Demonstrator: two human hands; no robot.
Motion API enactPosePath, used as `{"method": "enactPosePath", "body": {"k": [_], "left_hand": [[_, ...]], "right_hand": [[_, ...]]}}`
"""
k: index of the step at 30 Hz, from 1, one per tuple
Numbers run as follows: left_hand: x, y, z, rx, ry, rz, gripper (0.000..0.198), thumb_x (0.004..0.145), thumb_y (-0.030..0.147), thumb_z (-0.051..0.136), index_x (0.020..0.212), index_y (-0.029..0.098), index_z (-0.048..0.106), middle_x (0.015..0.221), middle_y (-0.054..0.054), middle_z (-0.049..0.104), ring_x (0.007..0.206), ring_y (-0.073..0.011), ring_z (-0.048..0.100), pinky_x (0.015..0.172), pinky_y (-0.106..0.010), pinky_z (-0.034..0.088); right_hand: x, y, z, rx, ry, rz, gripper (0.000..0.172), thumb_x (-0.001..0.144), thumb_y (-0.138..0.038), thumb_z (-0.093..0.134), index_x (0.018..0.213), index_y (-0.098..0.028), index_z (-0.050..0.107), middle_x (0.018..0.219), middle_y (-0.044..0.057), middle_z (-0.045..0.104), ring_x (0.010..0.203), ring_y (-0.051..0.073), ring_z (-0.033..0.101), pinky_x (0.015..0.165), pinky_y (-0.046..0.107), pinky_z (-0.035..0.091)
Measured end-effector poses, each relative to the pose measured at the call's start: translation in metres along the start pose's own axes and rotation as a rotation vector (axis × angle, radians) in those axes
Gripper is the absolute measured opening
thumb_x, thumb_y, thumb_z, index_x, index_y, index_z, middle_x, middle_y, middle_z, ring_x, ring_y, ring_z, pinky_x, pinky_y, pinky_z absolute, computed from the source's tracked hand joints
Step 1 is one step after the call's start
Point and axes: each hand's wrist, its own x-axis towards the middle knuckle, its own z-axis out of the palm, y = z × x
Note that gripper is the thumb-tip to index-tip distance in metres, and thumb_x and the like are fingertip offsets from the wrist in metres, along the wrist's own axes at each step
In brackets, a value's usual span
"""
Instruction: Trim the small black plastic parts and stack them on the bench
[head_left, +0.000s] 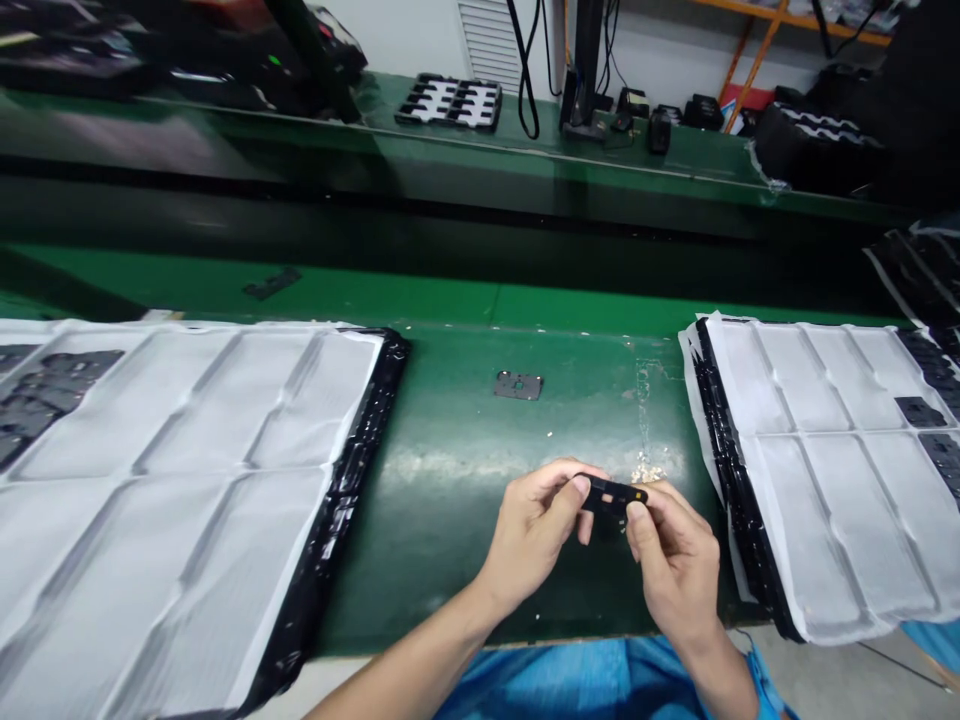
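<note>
Left hand (pixel 536 520) and right hand (pixel 673 550), pinching opposite ends of a black part (pixel 614 492), held between them, over green table (pixel 442 560)

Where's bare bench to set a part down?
Free: green bench between the left white tray and loose black plate, also between that tray and left hand. Crowded: around the right hand and held black part, beside pale scraps.

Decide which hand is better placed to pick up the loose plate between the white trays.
Probably the left hand: it is nearer the loose plate. The right hand is farther away. Both hold the black part, so the left must let go first.
</note>
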Motion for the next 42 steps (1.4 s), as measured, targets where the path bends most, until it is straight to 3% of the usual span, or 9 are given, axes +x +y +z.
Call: {"method": "enactPosePath", "body": {"k": [4,8,18,35,42], "left_hand": [[-0.005,-0.003,0.003,-0.144,0.061,-0.092,0.038,0.096,0.047,0.063,0.095,0.011,0.074,0.048,0.004,0.055,0.041,-0.0090,0.046,0.044,-0.021,0.030],[-0.012,0.004,0.004,-0.172,0.063,-0.116,0.037,0.095,0.048,0.067,0.100,0.012,0.072,0.054,0.003,0.060,0.046,-0.0118,0.055,0.045,-0.022,0.039],[-0.022,0.015,0.000,-0.003,0.033,-0.021,0.031,0.097,0.045,0.066,0.099,0.014,0.072,0.055,0.002,0.065,0.046,-0.0127,0.057,0.049,-0.023,0.046],[-0.028,0.011,-0.003,0.075,0.043,0.130,0.022,0.100,0.032,0.063,0.100,0.018,0.079,0.063,0.001,0.068,0.046,-0.0114,0.058,0.047,-0.022,0.047],[-0.031,0.009,-0.011,0.023,0.035,0.013,0.026,0.101,0.036,0.061,0.106,0.014,0.075,0.064,-0.001,0.071,0.049,-0.0133,0.061,0.049,-0.023,0.049]], "right_hand": [[-0.001,-0.002,0.004,-0.009,-0.014,-0.031,0.022,0.106,-0.023,0.055,0.113,-0.022,0.076,0.087,0.004,0.064,0.063,0.015,0.056,0.056,0.027,0.047],[0.000,-0.004,0.008,0.112,-0.010,0.120,0.025,0.107,-0.029,0.055,0.123,-0.020,0.071,0.076,0.001,0.063,0.057,0.013,0.057,0.053,0.024,0.048],[0.004,-0.003,0.019,0.222,0.088,0.181,0.025,0.103,-0.040,0.059,0.095,-0.019,0.071,0.064,-0.002,0.056,0.050,0.011,0.050,0.045,0.022,0.041],[0.003,0.002,0.023,0.367,0.086,0.256,0.029,0.100,-0.045,0.065,0.090,-0.019,0.074,0.077,0.000,0.060,0.053,0.010,0.048,0.047,0.021,0.042],[0.006,0.005,0.020,0.444,-0.037,0.385,0.027,0.098,-0.043,0.070,0.095,-0.017,0.078,0.065,-0.002,0.058,0.053,0.011,0.049,0.052,0.023,0.042]]}}
